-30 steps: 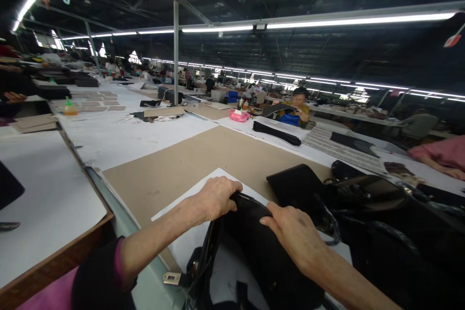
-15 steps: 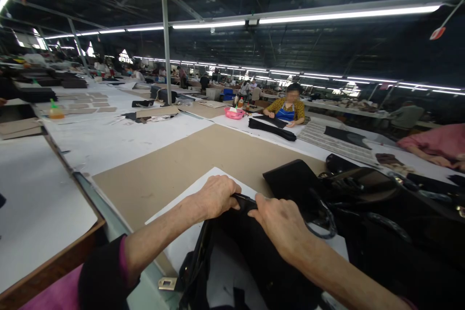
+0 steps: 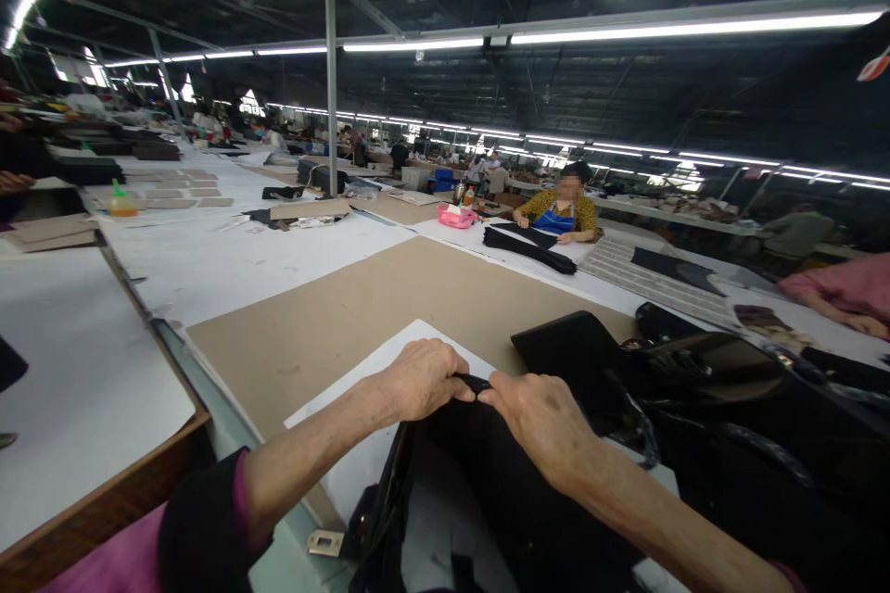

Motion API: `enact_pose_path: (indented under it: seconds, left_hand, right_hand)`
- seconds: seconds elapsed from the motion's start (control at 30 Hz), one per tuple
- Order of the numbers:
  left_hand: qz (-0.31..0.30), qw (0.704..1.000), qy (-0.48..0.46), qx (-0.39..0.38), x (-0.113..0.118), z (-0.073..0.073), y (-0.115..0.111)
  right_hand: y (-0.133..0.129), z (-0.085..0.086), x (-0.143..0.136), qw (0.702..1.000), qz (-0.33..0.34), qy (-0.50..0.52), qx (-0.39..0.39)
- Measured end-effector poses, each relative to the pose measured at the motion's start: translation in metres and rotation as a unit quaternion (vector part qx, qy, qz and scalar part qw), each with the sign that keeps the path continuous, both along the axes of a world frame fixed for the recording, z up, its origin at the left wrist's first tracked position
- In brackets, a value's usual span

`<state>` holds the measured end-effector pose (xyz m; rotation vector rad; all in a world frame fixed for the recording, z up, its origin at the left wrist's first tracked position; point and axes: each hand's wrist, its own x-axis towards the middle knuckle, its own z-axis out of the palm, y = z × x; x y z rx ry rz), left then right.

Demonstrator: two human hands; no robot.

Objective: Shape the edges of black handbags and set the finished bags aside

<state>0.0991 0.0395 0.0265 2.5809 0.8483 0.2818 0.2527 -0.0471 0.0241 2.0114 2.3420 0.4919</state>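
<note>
A black bag (image 3: 479, 473) stands in front of me on a white sheet (image 3: 348, 417), its upper edge raised between my hands. My left hand (image 3: 427, 378) pinches that edge from the left with thumb and fingers. From the right, my right hand (image 3: 539, 412) grips the same edge, its thumb close to the left thumb. A short strip of the black edge shows between them; the rest of the grip is hidden by my fingers. Low on the left, a metal fitting (image 3: 325, 542) sticks out beside the bag.
Black glossy bags (image 3: 723, 371) are heaped to the right. A tan board (image 3: 375, 306) covers the table beneath the sheet. Across the table, a person in a blue apron (image 3: 556, 220) handles black pieces near a pink basket (image 3: 457, 218). At left is another white-topped table (image 3: 83, 371).
My hands have drawn closer together along the bag's edge, and less of it shows between the thumbs. The whole view has shifted slightly, with the scene sitting further right.
</note>
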Motion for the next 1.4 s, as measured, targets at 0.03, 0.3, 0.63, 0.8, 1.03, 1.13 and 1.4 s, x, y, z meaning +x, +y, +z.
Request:
enact_pose_path:
  seconds: [0.03, 0.3, 0.63, 0.8, 1.03, 1.13, 1.4]
  left_hand:
    - [-0.006, 1.000, -0.002, -0.006, -0.001, 0.000, 0.000]
    - [-0.009, 1.000, -0.010, -0.009, 0.000, 0.001, 0.000]
    - [0.093, 0.983, -0.068, -0.140, -0.028, 0.010, -0.013]
    - [0.228, 0.956, -0.127, -0.136, -0.072, -0.009, -0.072]
    - [0.290, 0.943, -0.102, -0.125, -0.078, -0.032, -0.104]
    - [0.173, 0.943, -0.178, -0.222, -0.089, -0.024, -0.073]
    - [0.055, 0.903, -0.185, -0.383, -0.096, -0.037, -0.028]
  right_hand:
    - [0.000, 0.001, 0.000, 1.000, 0.000, 0.002, -0.002]
    - [0.001, 0.005, -0.002, 0.999, -0.012, 0.026, -0.014]
    - [0.015, 0.005, -0.019, 0.996, 0.050, 0.036, -0.070]
    - [0.019, 0.008, -0.025, 0.996, 0.021, 0.037, -0.074]
    - [0.015, 0.015, -0.023, 0.993, -0.003, 0.080, -0.092]
    - [0.004, 0.020, -0.004, 0.987, -0.007, 0.120, -0.104]
    - [-0.021, 0.012, 0.017, 0.984, -0.036, 0.142, -0.105]
